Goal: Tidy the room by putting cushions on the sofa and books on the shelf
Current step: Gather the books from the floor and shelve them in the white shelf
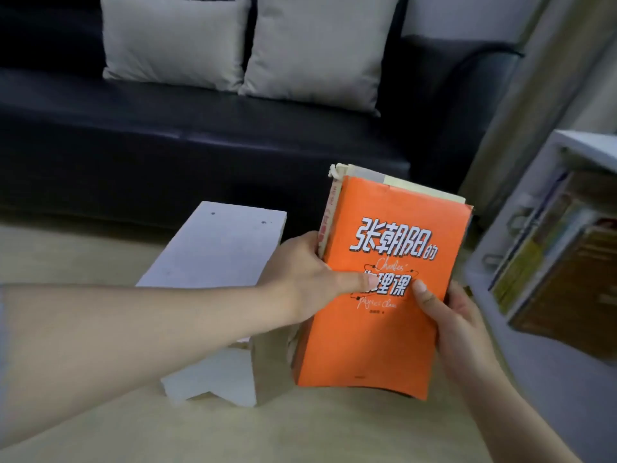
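We've got the stack of books (384, 312), orange cover up, gripped in both hands, left hand (300, 275) wrapped round the spine side with thumb on the cover, right hand (457, 325) curled round the other edge, near the white shelf (534, 162), left cushion (173, 38) and right cushion (317, 48) sitting on the sofa (200, 135).
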Demonstrator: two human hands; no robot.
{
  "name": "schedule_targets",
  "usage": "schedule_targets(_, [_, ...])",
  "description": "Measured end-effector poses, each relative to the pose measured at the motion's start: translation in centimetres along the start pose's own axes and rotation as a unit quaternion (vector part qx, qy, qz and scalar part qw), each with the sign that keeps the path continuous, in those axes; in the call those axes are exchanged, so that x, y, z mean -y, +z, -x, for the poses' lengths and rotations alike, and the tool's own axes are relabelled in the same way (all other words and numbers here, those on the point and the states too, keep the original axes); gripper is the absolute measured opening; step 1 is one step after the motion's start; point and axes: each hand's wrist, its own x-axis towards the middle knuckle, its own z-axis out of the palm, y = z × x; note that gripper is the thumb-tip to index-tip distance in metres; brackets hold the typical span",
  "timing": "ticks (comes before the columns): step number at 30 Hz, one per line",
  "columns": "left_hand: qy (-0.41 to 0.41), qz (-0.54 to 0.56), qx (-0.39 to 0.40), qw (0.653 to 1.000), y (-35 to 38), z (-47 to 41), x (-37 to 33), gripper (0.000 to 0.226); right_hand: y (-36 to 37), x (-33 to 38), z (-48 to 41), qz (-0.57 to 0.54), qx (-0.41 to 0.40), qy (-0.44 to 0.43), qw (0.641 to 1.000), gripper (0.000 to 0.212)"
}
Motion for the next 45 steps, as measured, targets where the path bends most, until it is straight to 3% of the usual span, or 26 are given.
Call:
schedule_targets(3, [0.003,-0.019,0.011,1.0,2.3,-1.6,-0.4,0.049,-1.5,-0.1,-0.5,-0.013,-0.039,0.012,0.999,0.05])
schedule_targets(11, [-0.002,0.018,0.074,0.997,7.0,-4.0,-1.8,0.056,-6.2,1.6,-0.4,0.028,-0.132,0.055,0.989,0.026])
schedule_targets(17, [-0.011,0.042,0.112,0.993,9.7,-5.6,-3.1,0.057,-8.7,2.6,-1.1,0.086,-0.18,0.092,0.976,0.031])
schedule_targets(23, [0.002,0.021,0.169,0.985,12.9,-4.3,-3.7,0.063,-10.8,1.6,2.5,0.062,-0.25,0.11,0.96,0.027])
schedule_targets(28, [0.027,0.004,0.169,0.985,14.0,-3.7,-4.2,0.059,-11.2,0.8,3.6,0.052,-0.276,0.088,0.956,0.029])
schedule_targets(33, [0.028,0.004,0.17,0.985,15.3,-5.2,-4.3,0.05,-12.4,1.0,2.1,0.079,-0.288,0.072,0.952,0.008])
schedule_targets(41, [0.025,0.01,0.187,0.982,19.6,-8.1,-4.8,0.041,-15.5,0.2,-0.4,0.065,-0.322,0.076,0.941,0.024])
schedule_targets(45, [0.013,0.011,0.199,0.98,20.7,-8.7,-4.9,0.055,-16.5,0.2,-0.6,0.057,-0.324,0.074,0.942,0.026])
